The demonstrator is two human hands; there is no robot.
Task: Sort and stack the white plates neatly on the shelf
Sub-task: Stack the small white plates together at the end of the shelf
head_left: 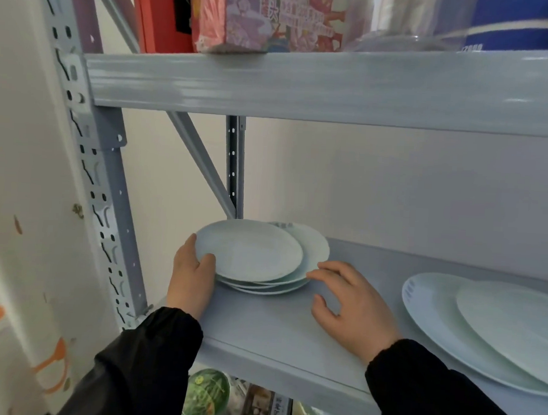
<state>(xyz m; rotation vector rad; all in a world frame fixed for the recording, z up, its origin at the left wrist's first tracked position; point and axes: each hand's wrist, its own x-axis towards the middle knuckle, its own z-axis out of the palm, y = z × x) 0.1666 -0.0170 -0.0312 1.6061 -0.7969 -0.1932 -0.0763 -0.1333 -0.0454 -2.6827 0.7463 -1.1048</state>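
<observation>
A stack of small white plates (251, 253) sits at the back left of the grey metal shelf (275, 331); the upper plates are shifted left of the lower ones. My left hand (191, 282) grips the left rim of the stack, thumb on the top plate. My right hand (350, 303) rests on the shelf with fingers spread, its fingertips touching the stack's lower right edge. Two larger white plates (450, 324) lie overlapping at the right; the upper one (514, 321) runs out of view.
The upper shelf beam (304, 85) hangs low overhead and carries a pink printed box (263, 16) and a clear container (411, 40). A slotted upright post (90, 166) stands at left by the wall. Packaged goods (205, 397) show on the shelf below.
</observation>
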